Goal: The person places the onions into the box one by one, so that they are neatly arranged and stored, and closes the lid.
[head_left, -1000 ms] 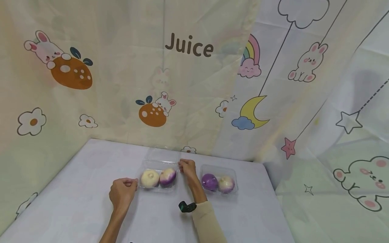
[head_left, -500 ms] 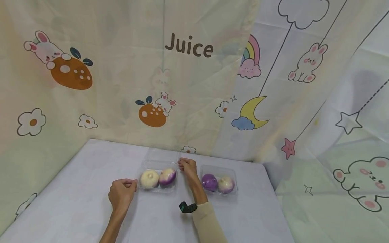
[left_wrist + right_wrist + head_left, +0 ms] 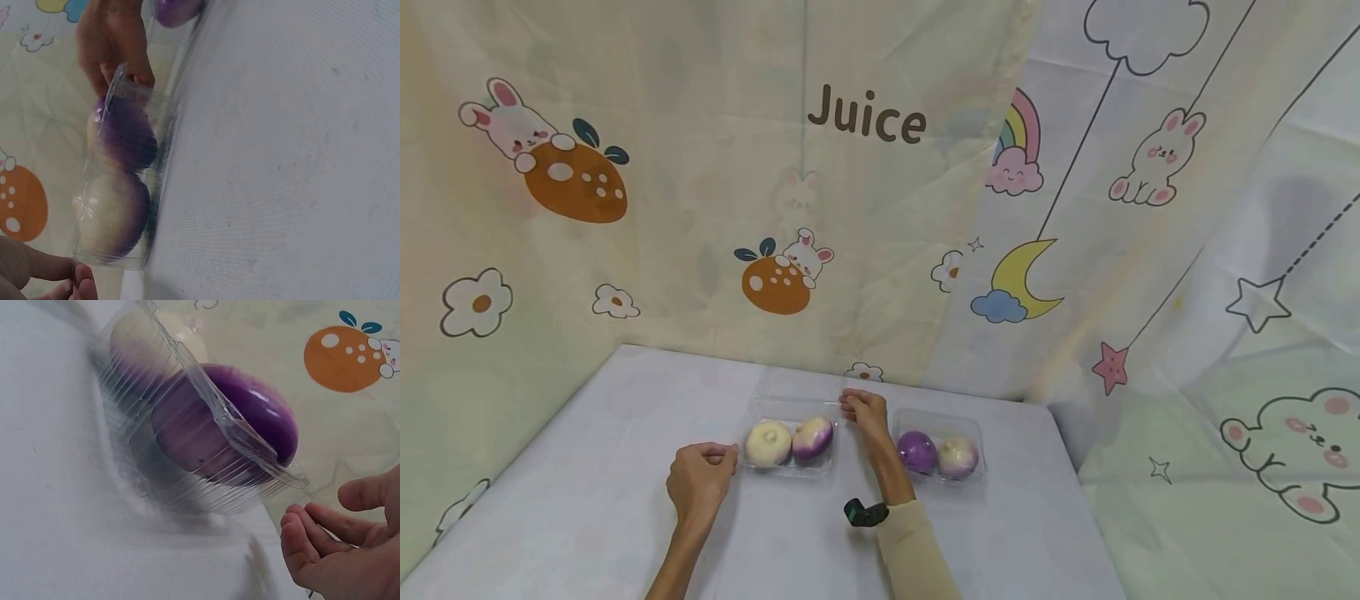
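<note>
A clear plastic clamshell box [image 3: 790, 472] stands on the table, its lid [image 3: 801, 385] folded back. Inside sit a mostly white turnip [image 3: 768, 443] and a purple-and-white turnip [image 3: 812, 437], side by side. My left hand [image 3: 698, 479] is at the box's left end; in the left wrist view its thumb and fingertips pinch the corner of the rim. At the right rear corner is my right hand [image 3: 868, 417]. In the right wrist view, its fingers [image 3: 300, 544] lie just off the rim, with a gap between thumb and fingertips. Whether they touch the lid is hard to see.
To the right stands a second clear box [image 3: 973, 425] with a purple turnip [image 3: 917, 452] and a paler one [image 3: 958, 457]. My right forearm passes close to its left side. Printed curtains [image 3: 700, 275] hang behind the white table [image 3: 587, 500].
Both hands and the boxes keep nearly the same places. The head view has shifted very slightly.
</note>
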Motion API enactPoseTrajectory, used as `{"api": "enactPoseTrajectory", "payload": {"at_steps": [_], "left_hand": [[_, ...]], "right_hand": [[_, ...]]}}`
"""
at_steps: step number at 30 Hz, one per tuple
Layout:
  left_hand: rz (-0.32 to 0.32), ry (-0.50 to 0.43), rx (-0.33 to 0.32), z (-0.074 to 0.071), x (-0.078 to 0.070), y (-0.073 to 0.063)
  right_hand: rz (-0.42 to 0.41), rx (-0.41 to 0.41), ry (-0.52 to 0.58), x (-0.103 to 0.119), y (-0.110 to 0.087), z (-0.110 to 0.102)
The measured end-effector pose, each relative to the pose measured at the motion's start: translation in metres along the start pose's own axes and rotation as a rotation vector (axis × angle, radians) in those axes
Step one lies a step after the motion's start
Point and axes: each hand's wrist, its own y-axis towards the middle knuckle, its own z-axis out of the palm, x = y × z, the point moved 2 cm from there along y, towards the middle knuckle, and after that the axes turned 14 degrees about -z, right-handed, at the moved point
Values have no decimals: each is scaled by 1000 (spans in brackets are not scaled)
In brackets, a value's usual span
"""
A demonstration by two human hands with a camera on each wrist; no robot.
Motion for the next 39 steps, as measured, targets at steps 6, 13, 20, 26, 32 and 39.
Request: {"api": "enactPoseTrajectory", "payload": {"at_steps": [6,13,20,26,32,39], "left_hand": [[9,-10,-11,1,-1,-1],[13,-21,-5,0,-3,-2],[21,-24,-14,1,-3,-2],[24,-28,-26,1,-3,-3],[25,-28,-25,2,-3,-2],[32,-38,-14,2,-5,-3]], "right_hand": [[-25,-4,0,-1,0,-1],[-27,-18,13,1,-1,-1],[-49,-39,7,7,0,-3],[-48,-32,-22,-14,11,-6],[-58,-85,-45,-37,21,-9],[-81,-116,-76,-36,21,-12]]}}
